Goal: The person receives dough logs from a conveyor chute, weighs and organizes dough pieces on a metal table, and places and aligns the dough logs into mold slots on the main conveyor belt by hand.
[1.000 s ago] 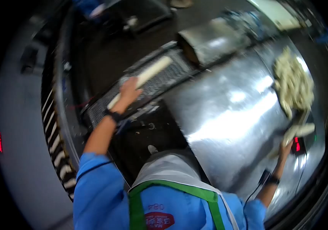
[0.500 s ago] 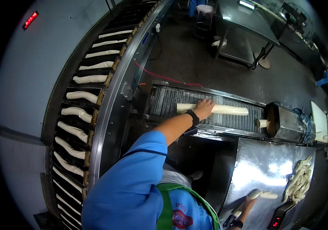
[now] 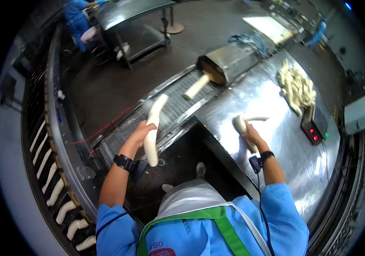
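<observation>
Left grip (image 3: 140, 134): clamped on dough log (image 3: 151, 143), crossing near edge of mesh conveyor (image 3: 176, 87) | Right grip (image 3: 251, 134): clamped on dough strip (image 3: 239, 124), apparently folded, right of conveyor | Dough pile (image 3: 296, 87): farther right of conveyor

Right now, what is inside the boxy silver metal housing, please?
A pale cylindrical dough roll sits at its mouth, on the grey mesh conveyor; the housing hides anything deeper.

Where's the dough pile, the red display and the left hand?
Dough pile (image 3: 296, 88): head view, middle of the heap.
Red display (image 3: 313, 134): head view, on its digits.
Left hand (image 3: 139, 134): head view, its back.
</observation>
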Demonstrator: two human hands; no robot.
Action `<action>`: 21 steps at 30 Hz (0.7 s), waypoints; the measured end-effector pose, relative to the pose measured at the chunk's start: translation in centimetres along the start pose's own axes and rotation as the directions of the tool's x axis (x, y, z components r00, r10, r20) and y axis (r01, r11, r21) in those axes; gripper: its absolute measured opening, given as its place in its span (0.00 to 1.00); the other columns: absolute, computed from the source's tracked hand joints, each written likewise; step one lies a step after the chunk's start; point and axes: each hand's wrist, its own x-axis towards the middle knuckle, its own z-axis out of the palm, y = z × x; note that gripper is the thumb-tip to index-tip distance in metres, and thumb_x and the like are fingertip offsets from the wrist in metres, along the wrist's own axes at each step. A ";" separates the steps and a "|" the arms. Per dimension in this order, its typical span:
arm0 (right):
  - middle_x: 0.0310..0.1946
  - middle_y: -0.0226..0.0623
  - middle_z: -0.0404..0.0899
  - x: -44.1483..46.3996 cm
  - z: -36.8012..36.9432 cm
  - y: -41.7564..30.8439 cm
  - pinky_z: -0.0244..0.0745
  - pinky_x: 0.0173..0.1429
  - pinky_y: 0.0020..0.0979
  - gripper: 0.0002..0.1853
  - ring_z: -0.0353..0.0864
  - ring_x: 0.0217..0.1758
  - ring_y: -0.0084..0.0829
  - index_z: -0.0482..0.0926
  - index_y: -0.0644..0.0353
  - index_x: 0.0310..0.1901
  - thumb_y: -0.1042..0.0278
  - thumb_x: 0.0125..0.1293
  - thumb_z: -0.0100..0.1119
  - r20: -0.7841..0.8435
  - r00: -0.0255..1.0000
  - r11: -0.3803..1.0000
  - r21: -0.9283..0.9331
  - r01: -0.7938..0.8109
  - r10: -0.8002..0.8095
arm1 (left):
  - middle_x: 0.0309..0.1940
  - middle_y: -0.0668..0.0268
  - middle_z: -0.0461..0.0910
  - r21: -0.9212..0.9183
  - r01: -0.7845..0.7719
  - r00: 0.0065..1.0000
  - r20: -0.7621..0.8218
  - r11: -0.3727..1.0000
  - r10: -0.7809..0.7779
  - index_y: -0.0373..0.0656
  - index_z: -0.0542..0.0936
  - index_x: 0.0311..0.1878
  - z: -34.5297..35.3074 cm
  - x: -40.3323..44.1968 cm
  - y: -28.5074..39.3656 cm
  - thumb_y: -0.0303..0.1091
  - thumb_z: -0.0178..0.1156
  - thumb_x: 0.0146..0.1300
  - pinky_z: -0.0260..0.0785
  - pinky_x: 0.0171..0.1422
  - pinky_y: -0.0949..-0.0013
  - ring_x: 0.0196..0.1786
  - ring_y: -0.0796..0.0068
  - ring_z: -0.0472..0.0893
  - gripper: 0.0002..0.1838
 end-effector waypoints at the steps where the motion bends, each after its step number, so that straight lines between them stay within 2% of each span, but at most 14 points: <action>1: 0.46 0.50 0.64 1.1 1.3 1.7 0.64 0.51 0.37 0.38 0.67 0.47 0.46 0.55 0.59 0.56 0.64 0.41 0.61 -0.112 0.990 0.994 -0.081 0.079 -0.088 | 0.31 0.62 0.70 -0.131 -0.003 0.999 0.034 0.991 0.007 0.34 0.66 0.44 2.1 -0.2 1.6 0.33 0.54 0.47 0.65 0.36 0.71 0.33 0.73 0.71 0.21; 2: 0.46 0.50 0.64 1.5 1.4 2.1 0.64 0.51 0.37 0.38 0.67 0.48 0.46 0.54 0.59 0.57 0.64 0.42 0.60 -0.105 0.990 0.990 -0.117 0.084 -0.097 | 0.32 0.62 0.69 -0.262 0.000 0.998 0.063 0.965 0.017 0.34 0.64 0.45 4.4 0.0 2.9 0.33 0.53 0.49 0.65 0.35 0.72 0.33 0.74 0.70 0.20; 3: 0.46 0.53 0.62 1.3 0.9 1.6 0.60 0.55 0.34 0.39 0.64 0.50 0.47 0.52 0.62 0.57 0.65 0.42 0.60 -0.049 0.996 0.995 -0.066 0.074 -0.078 | 0.34 0.62 0.68 -0.283 -0.057 0.993 0.087 0.958 0.085 0.34 0.61 0.47 6.9 0.6 4.2 0.31 0.52 0.51 0.65 0.36 0.73 0.35 0.75 0.70 0.21; 6: 0.46 0.53 0.62 0.6 0.2 2.3 0.60 0.55 0.35 0.39 0.64 0.50 0.48 0.52 0.59 0.57 0.65 0.42 0.60 -0.063 0.993 0.993 -0.067 0.099 -0.103 | 0.38 0.60 0.66 -0.367 -0.120 0.966 0.170 0.923 0.193 0.31 0.55 0.53 15.6 2.9 6.6 0.34 0.53 0.51 0.64 0.40 0.72 0.39 0.73 0.69 0.29; 7: 0.46 0.53 0.62 -0.1 -0.3 2.7 0.60 0.54 0.36 0.39 0.64 0.49 0.48 0.52 0.58 0.58 0.64 0.43 0.60 -0.051 0.993 0.994 -0.005 0.108 -0.108 | 0.41 0.59 0.65 -0.386 -0.121 0.963 0.179 0.915 0.203 0.29 0.52 0.55 18.5 3.0 7.3 0.35 0.54 0.52 0.64 0.42 0.71 0.41 0.72 0.68 0.32; 9: 0.46 0.52 0.62 -1.3 -1.3 4.4 0.60 0.54 0.37 0.39 0.64 0.49 0.48 0.51 0.56 0.58 0.63 0.43 0.59 -0.041 0.995 0.994 0.060 0.095 -0.093 | 0.53 0.57 0.58 -0.334 -0.030 0.848 0.490 0.942 0.201 0.35 0.49 0.59 23.2 4.9 6.6 0.44 0.54 0.53 0.54 0.57 0.64 0.55 0.64 0.60 0.37; 11: 0.46 0.53 0.63 -2.6 -2.5 6.5 0.60 0.54 0.38 0.37 0.64 0.50 0.47 0.53 0.55 0.57 0.61 0.44 0.59 0.024 0.999 0.998 0.050 0.043 -0.044 | 0.62 0.57 0.42 -0.042 0.030 0.801 0.599 0.999 0.001 0.37 0.42 0.62 26.5 5.0 6.7 0.53 0.51 0.53 0.34 0.65 0.60 0.65 0.63 0.42 0.43; 12: 0.46 0.54 0.64 -3.1 -3.3 7.8 0.60 0.54 0.37 0.35 0.63 0.52 0.47 0.56 0.60 0.56 0.58 0.47 0.58 0.069 0.996 0.997 0.052 0.049 -0.053 | 0.64 0.60 0.29 0.001 -0.056 0.753 0.656 0.998 0.041 0.41 0.36 0.63 27.5 6.2 6.1 0.57 0.48 0.53 0.25 0.65 0.60 0.66 0.66 0.31 0.45; 15: 0.50 0.56 0.61 -3.1 -5.3 12.5 0.57 0.56 0.37 0.37 0.60 0.54 0.46 0.56 0.70 0.55 0.52 0.49 0.56 0.138 0.985 0.957 0.256 -0.136 0.103 | 0.64 0.57 0.36 0.093 -0.184 0.784 0.614 0.978 0.090 0.47 0.41 0.63 29.2 9.2 5.2 0.52 0.49 0.54 0.29 0.65 0.61 0.66 0.65 0.36 0.40; 16: 0.52 0.56 0.58 -3.9 -5.9 12.9 0.56 0.57 0.38 0.43 0.60 0.54 0.47 0.55 0.68 0.56 0.47 0.44 0.58 0.046 0.987 0.943 0.295 -0.158 0.151 | 0.64 0.57 0.36 0.102 -0.188 0.778 0.623 0.977 0.085 0.47 0.41 0.63 29.4 10.2 4.8 0.52 0.49 0.54 0.29 0.65 0.61 0.66 0.65 0.36 0.40; 17: 0.52 0.56 0.58 -3.6 -5.8 12.9 0.56 0.57 0.38 0.43 0.60 0.54 0.47 0.55 0.68 0.56 0.47 0.44 0.58 0.040 0.987 0.939 0.304 -0.161 0.157 | 0.63 0.56 0.40 0.143 -0.240 0.798 0.592 0.960 0.111 0.44 0.48 0.61 29.4 11.5 4.1 0.49 0.50 0.54 0.34 0.65 0.64 0.66 0.63 0.39 0.37; 18: 0.52 0.56 0.58 -3.2 -5.7 12.6 0.57 0.56 0.40 0.47 0.61 0.54 0.48 0.53 0.65 0.57 0.43 0.41 0.59 -0.101 0.991 0.978 0.198 -0.071 0.092 | 0.62 0.55 0.43 0.185 -0.288 0.815 0.562 0.939 0.139 0.42 0.54 0.60 29.2 12.5 3.5 0.47 0.51 0.53 0.38 0.65 0.66 0.65 0.61 0.43 0.34; 19: 0.52 0.56 0.58 -2.7 -5.3 12.1 0.58 0.54 0.41 0.51 0.61 0.54 0.49 0.51 0.62 0.59 0.39 0.38 0.60 -0.233 0.972 0.997 0.079 0.008 0.011 | 0.62 0.55 0.43 0.195 -0.294 0.812 0.568 0.936 0.136 0.42 0.54 0.60 28.8 13.4 2.8 0.47 0.51 0.53 0.38 0.65 0.66 0.65 0.61 0.43 0.34; 21: 0.57 0.54 0.51 -1.2 -5.0 8.8 0.59 0.53 0.44 0.54 0.61 0.53 0.50 0.47 0.53 0.61 0.40 0.33 0.64 -0.207 0.977 0.980 -0.182 -0.085 0.046 | 0.61 0.54 0.46 0.378 -0.379 0.890 0.398 0.845 0.221 0.42 0.61 0.56 27.4 14.7 2.1 0.44 0.55 0.49 0.43 0.64 0.65 0.64 0.58 0.48 0.31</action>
